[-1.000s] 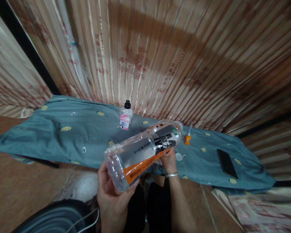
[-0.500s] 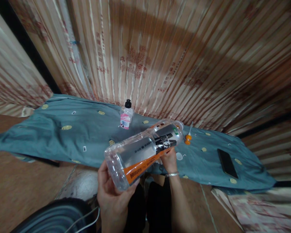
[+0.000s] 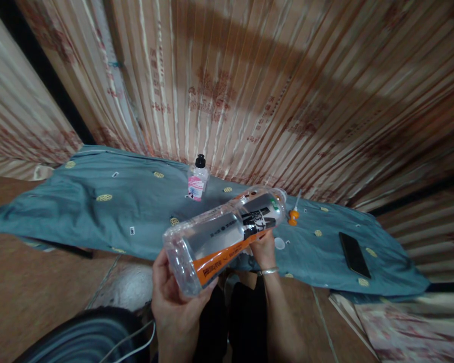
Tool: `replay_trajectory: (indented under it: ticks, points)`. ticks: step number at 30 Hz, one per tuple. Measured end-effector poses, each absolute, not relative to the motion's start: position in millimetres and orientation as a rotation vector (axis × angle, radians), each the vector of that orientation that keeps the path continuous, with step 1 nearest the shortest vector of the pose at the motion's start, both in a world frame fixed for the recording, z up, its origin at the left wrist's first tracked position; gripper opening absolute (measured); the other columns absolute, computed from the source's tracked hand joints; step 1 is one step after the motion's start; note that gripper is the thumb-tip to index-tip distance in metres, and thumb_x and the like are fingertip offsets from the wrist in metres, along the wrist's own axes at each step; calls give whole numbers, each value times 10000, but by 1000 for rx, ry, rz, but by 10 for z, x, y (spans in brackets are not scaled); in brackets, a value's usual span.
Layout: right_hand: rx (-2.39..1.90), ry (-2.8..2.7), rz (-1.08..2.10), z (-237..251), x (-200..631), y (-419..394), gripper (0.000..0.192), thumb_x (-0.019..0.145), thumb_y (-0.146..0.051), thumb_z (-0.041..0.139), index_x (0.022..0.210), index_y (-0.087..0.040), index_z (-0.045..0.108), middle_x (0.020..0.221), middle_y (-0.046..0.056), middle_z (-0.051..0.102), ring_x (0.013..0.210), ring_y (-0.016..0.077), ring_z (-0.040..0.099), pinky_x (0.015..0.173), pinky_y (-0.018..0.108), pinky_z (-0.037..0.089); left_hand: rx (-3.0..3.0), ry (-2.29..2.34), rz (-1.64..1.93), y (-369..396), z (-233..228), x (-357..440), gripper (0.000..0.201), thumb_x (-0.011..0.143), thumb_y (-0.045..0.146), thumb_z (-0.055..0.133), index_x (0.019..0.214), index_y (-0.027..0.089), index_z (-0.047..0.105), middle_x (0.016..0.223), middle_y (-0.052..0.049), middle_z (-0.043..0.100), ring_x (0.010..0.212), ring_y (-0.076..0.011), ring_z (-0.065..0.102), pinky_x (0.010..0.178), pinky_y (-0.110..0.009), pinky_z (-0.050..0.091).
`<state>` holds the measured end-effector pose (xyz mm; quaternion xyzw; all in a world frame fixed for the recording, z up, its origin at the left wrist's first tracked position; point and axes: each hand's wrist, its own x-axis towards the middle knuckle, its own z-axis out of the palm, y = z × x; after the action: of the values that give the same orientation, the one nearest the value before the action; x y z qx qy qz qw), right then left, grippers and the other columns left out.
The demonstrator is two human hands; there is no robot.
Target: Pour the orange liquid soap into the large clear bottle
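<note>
A large clear plastic bottle with a silver, black and orange label lies tilted across both my hands, its mouth up to the right. My left hand is wrapped round the base end. Behind the neck end, my right hand, with a bracelet at the wrist, holds the bottle from below; its fingers are mostly hidden. Just right of the bottle's mouth, an orange spray head with a thin tube rests on the cloth. Near my right hand lies a small white round piece. Beyond the bottle stands a small clear bottle with a black cap and pink label.
A teal patterned cloth covers the narrow table. A black phone lies on its right part. Pleated curtains hang behind. At the lower left are a dark round ribbed object and a white cable.
</note>
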<state>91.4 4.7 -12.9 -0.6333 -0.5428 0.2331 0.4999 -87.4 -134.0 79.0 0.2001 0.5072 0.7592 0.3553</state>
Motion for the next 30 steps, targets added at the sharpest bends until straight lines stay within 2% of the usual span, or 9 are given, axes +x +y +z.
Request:
replay_trajectory:
  ticks: [5,8,12,17,23,30]
  points:
    - [-1530,-1303,591,-110,914,37,489,625,-507,777,977,-237,571,1019,111,772,938,296,735,829,408,578,560,1298,1970,-1329,765,-889,800,534,241,972,1266,206,651,1114,-87,761,915,-259,772,776,-315,636]
    - [-1544,-1294,597,-110,915,39,479,622,-494,783,970,-237,577,995,100,773,920,297,734,798,405,582,523,1285,1960,-1337,803,-872,850,534,250,972,1312,217,631,1130,-89,752,959,-278,764,806,-340,632]
    - [-1516,-1293,606,-129,918,48,468,627,-470,789,975,-231,586,1013,102,771,950,294,728,820,404,581,439,1289,1956,-1350,946,-805,834,593,269,952,1352,231,608,1172,-82,744,960,-251,762,819,-314,621]
    - [-1573,-1277,593,-175,935,60,507,605,-499,799,980,-232,584,960,81,770,889,292,723,817,408,573,403,1281,1986,-1337,1002,-778,782,557,264,967,1269,207,648,1134,-75,761,912,-228,769,776,-276,622]
    - [-1555,-1269,590,-206,952,75,542,593,-506,814,1000,-229,588,1012,102,765,953,316,725,854,428,570,424,1280,2010,-1324,913,-813,781,532,259,979,1245,199,664,1086,-79,767,911,-244,774,764,-283,628]
    - [-1511,-1272,589,-182,929,62,496,605,-535,797,931,-253,550,941,84,764,869,292,726,793,405,570,533,1279,2014,-1323,844,-871,740,563,226,967,1242,202,673,1120,-92,767,891,-243,781,756,-280,633]
